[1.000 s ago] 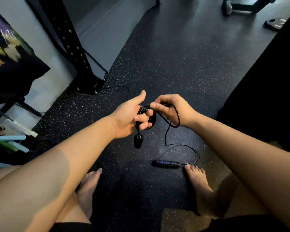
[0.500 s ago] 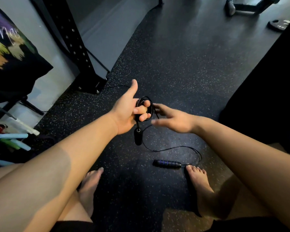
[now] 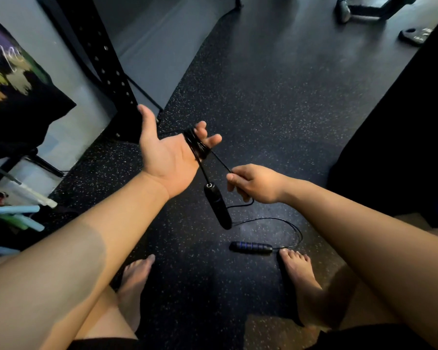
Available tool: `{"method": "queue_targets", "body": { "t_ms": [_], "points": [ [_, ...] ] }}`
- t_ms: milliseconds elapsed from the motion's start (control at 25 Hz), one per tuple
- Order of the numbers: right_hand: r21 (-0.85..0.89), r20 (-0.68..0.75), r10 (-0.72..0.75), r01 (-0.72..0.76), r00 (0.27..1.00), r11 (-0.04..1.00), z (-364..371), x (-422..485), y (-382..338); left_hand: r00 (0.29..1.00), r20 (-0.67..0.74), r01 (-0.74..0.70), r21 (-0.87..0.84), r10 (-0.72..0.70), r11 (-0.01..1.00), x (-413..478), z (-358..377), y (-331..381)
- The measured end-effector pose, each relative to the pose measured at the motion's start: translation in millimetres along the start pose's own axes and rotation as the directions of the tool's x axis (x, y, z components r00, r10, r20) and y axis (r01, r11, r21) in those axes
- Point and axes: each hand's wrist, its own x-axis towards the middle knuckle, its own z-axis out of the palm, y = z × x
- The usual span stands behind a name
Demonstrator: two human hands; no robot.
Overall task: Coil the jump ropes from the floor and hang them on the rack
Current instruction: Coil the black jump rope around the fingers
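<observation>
A thin black jump rope is wound in several loops [image 3: 197, 145] around the fingers of my left hand [image 3: 167, 152], which is palm up with the thumb spread. One black handle [image 3: 217, 205] dangles from those loops below the hand. My right hand [image 3: 254, 183] pinches the cord just below and right of the coil, pulling it taut. The remaining cord [image 3: 292, 227] trails down to the floor and ends at the second handle [image 3: 250, 248], black with blue rings, lying by my right foot. A black perforated rack upright [image 3: 104, 64] stands at the upper left.
The floor [image 3: 276, 102] is dark speckled rubber. Light blue and green rope handles [image 3: 15, 215] lie at the left edge beside a black stand. A dumbbell or machine foot [image 3: 359, 8] and a dark plate [image 3: 415, 35] sit at the far top right. A large black mass fills the right side.
My left hand has turned palm up and opened, with the coil now around its fingers. My right hand dropped lower and took hold of the cord, drawing it tight. The hanging handle swung down.
</observation>
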Motion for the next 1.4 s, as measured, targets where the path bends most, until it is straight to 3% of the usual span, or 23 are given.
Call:
{"method": "queue_targets", "body": {
  "t_ms": [120,240,360,440,720,840,1080,1240,1400],
  "points": [
    [-0.084,0.036,-0.046,0.049,0.998,0.995,0.7,-6.0,-8.8,0.988,-0.053,-0.142,0.045,0.144,0.989,5.5,-1.4,1.4],
    [-0.183,-0.016,-0.175,0.170,0.984,0.968,-8.0,-12.3,-22.8,0.977,-0.156,-0.099,0.281,0.147,0.955,14.1,-10.0,-2.8],
    [-0.236,-0.064,-0.299,0.276,0.952,0.932,-13.3,-13.8,-32.4,0.977,-0.212,0.121,0.560,0.001,0.820,20.1,-17.3,-9.6],
    [-0.197,-0.106,-0.331,0.306,0.938,0.931,-16.6,-13.8,-37.5,0.973,-0.190,0.220,0.618,-0.127,0.755,21.3,-19.9,-13.6],
    [-0.032,-0.323,-0.291,0.297,0.901,0.954,-41.8,-10.8,-31.0,0.858,0.019,0.315,0.769,-0.513,0.555,1.0,-2.7,-25.0],
    [0.027,-0.374,-0.221,0.248,0.901,0.968,-42.6,-8.2,-19.1,0.824,0.066,0.357,0.710,-0.563,0.607,-2.6,4.8,-23.4],
    [0.097,-0.332,-0.022,0.057,0.943,0.994,-27.1,-0.9,1.1,0.905,0.019,0.377,0.424,-0.425,0.823,-3.4,11.1,-14.9],
    [0.126,-0.135,0.124,-0.107,0.983,0.986,-10.6,1.3,10.1,0.975,-0.064,0.221,0.140,-0.214,0.965,1.0,4.1,-8.7],
    [0.183,0.084,0.126,-0.140,0.988,0.973,6.1,-2.9,1.0,0.988,-0.129,0.086,-0.028,-0.089,0.996,5.9,-5.4,4.9]
  ]
}}
